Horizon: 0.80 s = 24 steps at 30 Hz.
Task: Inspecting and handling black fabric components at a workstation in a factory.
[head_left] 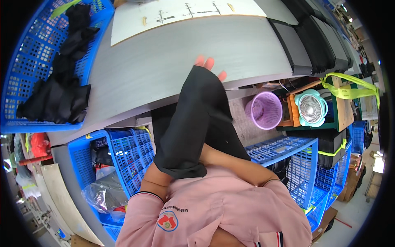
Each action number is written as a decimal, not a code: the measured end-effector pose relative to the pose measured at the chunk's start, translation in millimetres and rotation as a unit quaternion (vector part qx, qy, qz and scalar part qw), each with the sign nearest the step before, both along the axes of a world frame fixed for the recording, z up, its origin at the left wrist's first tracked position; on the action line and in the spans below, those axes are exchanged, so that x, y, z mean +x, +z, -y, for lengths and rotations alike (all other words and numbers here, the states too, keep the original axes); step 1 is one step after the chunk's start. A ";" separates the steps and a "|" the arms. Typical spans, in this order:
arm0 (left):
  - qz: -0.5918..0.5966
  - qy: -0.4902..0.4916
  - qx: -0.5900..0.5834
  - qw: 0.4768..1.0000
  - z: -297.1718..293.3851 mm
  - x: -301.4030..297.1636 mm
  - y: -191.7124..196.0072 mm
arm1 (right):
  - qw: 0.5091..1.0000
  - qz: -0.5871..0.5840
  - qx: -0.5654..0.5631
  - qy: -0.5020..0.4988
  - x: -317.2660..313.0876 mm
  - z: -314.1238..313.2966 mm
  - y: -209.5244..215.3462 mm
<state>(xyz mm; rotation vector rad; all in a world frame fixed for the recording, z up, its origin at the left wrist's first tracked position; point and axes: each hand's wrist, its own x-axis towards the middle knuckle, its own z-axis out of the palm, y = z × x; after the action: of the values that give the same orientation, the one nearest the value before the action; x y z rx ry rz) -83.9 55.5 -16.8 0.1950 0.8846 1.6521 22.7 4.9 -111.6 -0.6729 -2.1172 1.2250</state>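
Observation:
A smooth black fabric piece covers my left forearm like a tube, from near the elbow up to the hand. Out of its far end poke the fingertips of my left hand, spread apart over the near edge of the grey table; the palm is hidden in the cloth. My right forearm crosses my body to the left and goes behind the fabric, so my right hand is hidden. More black cloth shows beneath, perhaps my trousers.
A blue basket of black cloth pieces stands at the table's left; stacked black pieces lie right. A white marked board lies at the back. Blue crates, a purple bin and a small fan surround me.

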 end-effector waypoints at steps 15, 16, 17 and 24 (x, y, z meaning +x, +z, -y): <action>-0.124 0.098 -0.112 0.981 -28.0 -15.7 -4.5 | 0.972 -0.060 -0.212 -0.076 57.0 -66.6 109.4; -0.137 0.112 -0.121 0.977 -30.3 -25.7 -6.4 | 0.945 -0.076 -0.316 -0.030 63.4 -67.7 110.6; -0.173 0.079 -0.098 0.977 -30.0 -32.6 -8.1 | 0.943 -0.195 -0.269 0.025 66.4 -68.4 109.9; -0.076 -0.057 -0.018 0.995 24.8 -24.6 -13.2 | 0.890 -0.260 -0.356 -0.114 56.9 -110.1 125.2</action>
<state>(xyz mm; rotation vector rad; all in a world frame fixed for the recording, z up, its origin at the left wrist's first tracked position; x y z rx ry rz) -108.5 30.7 -30.0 0.3445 0.9984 1.5290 79.5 115.0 13.6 -0.7528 -1.0931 1.8062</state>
